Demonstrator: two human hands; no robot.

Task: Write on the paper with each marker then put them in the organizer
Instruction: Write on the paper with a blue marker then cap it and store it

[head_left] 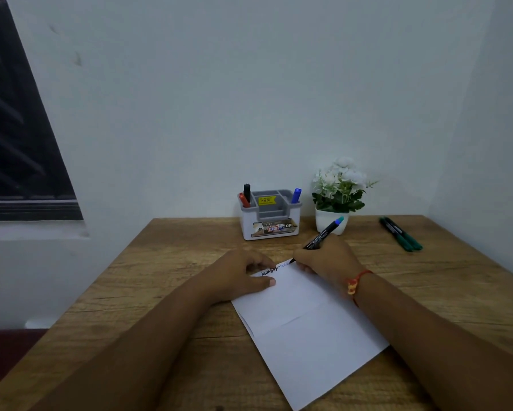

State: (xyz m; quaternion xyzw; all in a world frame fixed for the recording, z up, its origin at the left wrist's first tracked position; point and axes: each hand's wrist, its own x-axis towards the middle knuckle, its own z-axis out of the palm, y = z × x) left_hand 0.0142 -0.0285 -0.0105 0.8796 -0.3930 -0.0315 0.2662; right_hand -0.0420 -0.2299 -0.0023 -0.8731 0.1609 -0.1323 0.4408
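Bare left forearm (148,330) and bare right forearm (433,330) in shot, both uncovered as far as the frame shows. The left hand (237,274) is bare too, with its thumbnail (272,282) trimmed short. At the wrist of the right hand (323,262) there's a thin red thread bracelet (356,282) with yellow-orange pieces strung on it.

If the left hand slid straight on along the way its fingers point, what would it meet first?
Probably the right hand gripping the black marker with the blue end, whose tip touches the white paper sheet just beyond the left hand; depth is uncertain.
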